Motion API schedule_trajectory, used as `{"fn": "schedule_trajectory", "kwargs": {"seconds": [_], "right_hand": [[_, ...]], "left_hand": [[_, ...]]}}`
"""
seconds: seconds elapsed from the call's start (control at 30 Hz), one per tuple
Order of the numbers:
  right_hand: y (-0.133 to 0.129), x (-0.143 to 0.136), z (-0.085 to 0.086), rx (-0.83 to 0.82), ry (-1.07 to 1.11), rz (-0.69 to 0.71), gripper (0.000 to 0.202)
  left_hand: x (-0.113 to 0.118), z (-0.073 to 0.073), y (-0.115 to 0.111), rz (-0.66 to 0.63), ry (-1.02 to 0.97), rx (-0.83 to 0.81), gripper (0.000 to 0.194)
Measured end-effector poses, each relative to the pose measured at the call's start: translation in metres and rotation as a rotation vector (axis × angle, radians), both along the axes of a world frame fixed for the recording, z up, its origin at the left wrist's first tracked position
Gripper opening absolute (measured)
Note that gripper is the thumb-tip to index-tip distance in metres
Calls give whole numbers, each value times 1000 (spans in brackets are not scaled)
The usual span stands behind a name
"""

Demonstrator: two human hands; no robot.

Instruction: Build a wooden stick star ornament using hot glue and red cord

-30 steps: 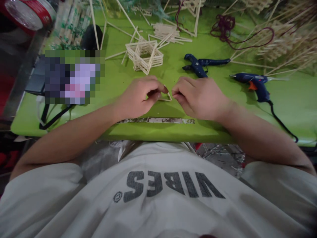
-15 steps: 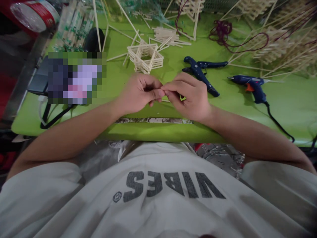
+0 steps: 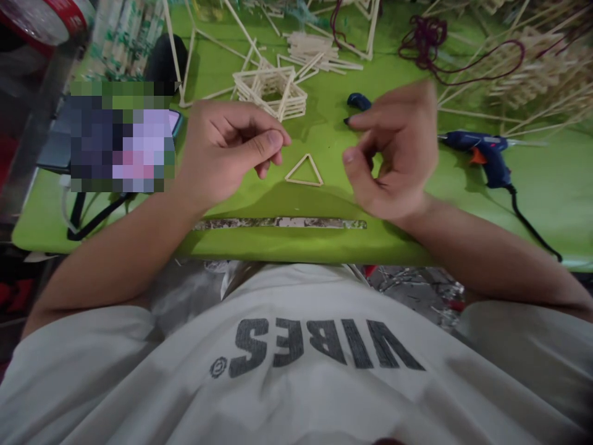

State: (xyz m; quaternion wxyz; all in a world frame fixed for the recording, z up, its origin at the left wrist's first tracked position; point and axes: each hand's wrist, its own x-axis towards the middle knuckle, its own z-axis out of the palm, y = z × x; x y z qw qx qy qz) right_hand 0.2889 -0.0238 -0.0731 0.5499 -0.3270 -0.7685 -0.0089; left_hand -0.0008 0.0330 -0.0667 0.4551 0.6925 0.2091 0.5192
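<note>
A small triangle of thin wooden sticks [image 3: 304, 171] lies flat on the green table between my hands, touched by neither. My left hand [image 3: 231, 148] hovers to its left, thumb closed against the curled index finger, with nothing visible in the grip. My right hand [image 3: 396, 151] is raised to its right, slightly blurred. Its thumb and index finger are apart, and it holds nothing. Behind this hand a dark blue hand cutter [image 3: 359, 102] is mostly hidden. Beyond the triangle sits a star-shaped stack of glued sticks [image 3: 271, 93].
A blue glue gun [image 3: 484, 148] with an orange trigger lies at right, its cord over the edge. A worn flat strip [image 3: 287, 223] lies near the front edge. Loose sticks [image 3: 310, 49], purple cord [image 3: 424, 40] and stick frames stand behind. A pixelated phone [image 3: 143, 145] is at left.
My hands were pinched together fingertip to fingertip; they have parted, left hand to the left, right hand up and right. The stick triangle between them has come into view. The right fingers have opened.
</note>
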Motion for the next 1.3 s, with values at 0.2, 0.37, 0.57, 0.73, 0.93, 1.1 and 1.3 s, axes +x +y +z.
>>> {"fn": "schedule_trajectory", "kwargs": {"seconds": [0.2, 0.37, 0.57, 0.73, 0.93, 1.1, 1.3], "right_hand": [[-4, 17, 19, -327, -180, 94, 77], [1, 32, 37, -368, -228, -27, 20], [4, 42, 54, -282, 62, -96, 58], [0, 35, 60, -113, 207, -107, 71], [-11, 32, 54, -219, 108, -165, 57], [-14, 4, 37, -503, 119, 112, 49], [-5, -24, 22, -934, 127, 667, 51]], "left_hand": [[3, -14, 15, 67, -68, 71, 32], [30, -3, -9, -101, -2, -29, 59], [42, -1, -36, -184, 25, -30, 69], [10, -16, 4, -74, -2, 99, 44], [14, -26, 18, 37, -201, 257, 11], [21, -12, 1, -166, -294, 216, 13], [11, 19, -29, -53, -59, -15, 25]]}}
